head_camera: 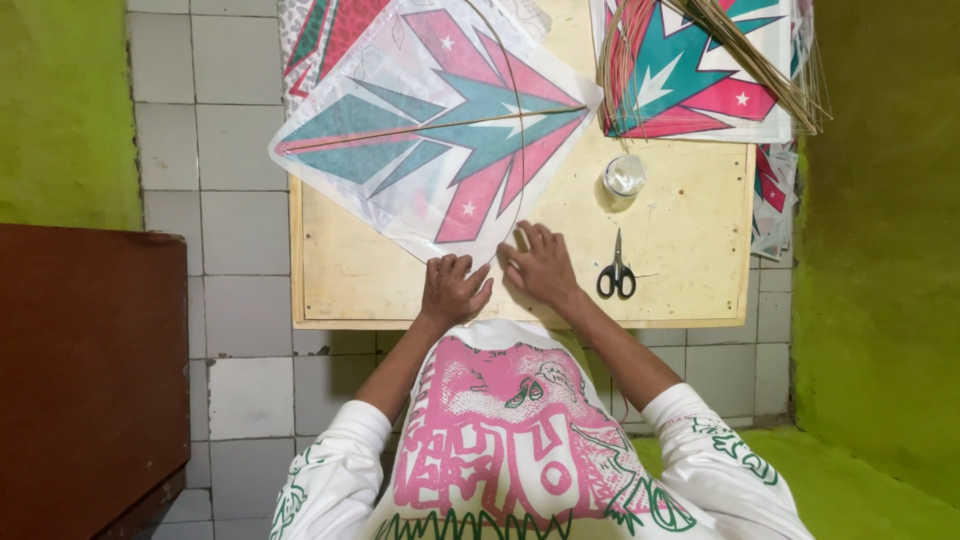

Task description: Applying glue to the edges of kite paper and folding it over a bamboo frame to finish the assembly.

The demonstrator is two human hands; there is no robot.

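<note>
Under both hands (497, 280): kite (440, 130) corner hidden.

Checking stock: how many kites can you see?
At least 4: kite under the hands, one beneath it top left, printed stack top right, more hanging off the right edge.

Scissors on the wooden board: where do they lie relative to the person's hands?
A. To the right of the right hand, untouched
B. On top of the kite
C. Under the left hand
A: the scissors lie on the bare board, apart from the right hand.
</note>
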